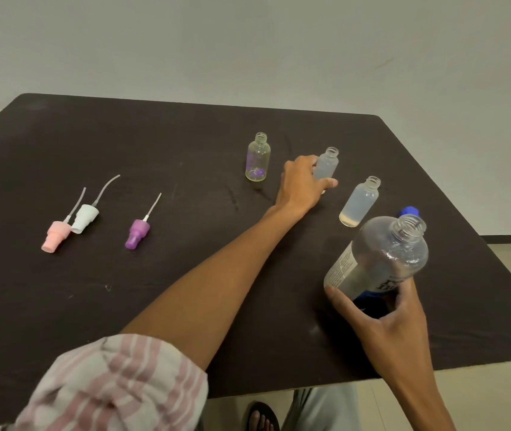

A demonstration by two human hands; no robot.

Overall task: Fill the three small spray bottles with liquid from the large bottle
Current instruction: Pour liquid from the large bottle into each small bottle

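Three small uncapped spray bottles stand on the dark table (154, 290). The clear far one (258, 157) shows purple at its base. My left hand (301, 185) grips the frosted middle bottle (327, 164) around its lower body. The frosted near one (360, 202) has a little liquid at its bottom. My right hand (384, 321) holds the large clear bottle (378, 256) by its base, uncapped and tilted away from me, partly filled with clear liquid.
Three spray pump heads with dip tubes lie at the left: pink (56, 235), white (85, 217) and purple (137, 233). A blue cap (409, 210) sits behind the large bottle. The table's front edge runs near my knees.
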